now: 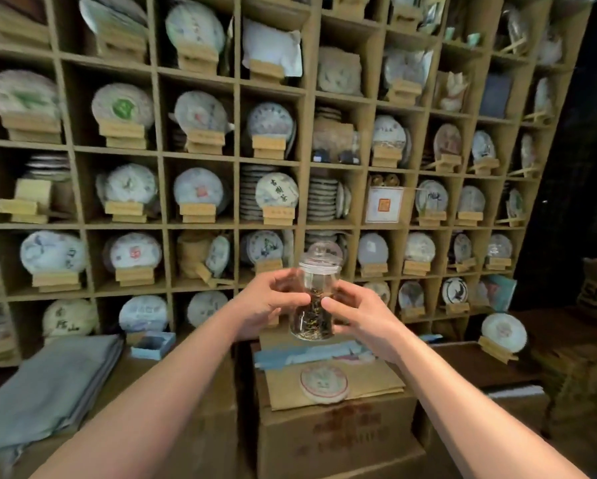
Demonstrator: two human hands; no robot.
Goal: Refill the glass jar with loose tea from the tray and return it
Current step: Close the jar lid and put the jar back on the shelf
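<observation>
Up in front of the cubby shelf (pixel 200 224), one glass jar (pixel 316 299) sits lidded between two hands: left hand (pixel 267 305) and right hand (pixel 362 319) both grasping its sides. Roughly half full of loose tea (pixel 312 316), though it's blurry. One tea cake (pixel 324 382) lies on a cardboard box (pixel 335 433) below.

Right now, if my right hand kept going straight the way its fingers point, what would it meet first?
The right hand already touches the glass jar; past it, probably the left hand on the jar's other side.
</observation>
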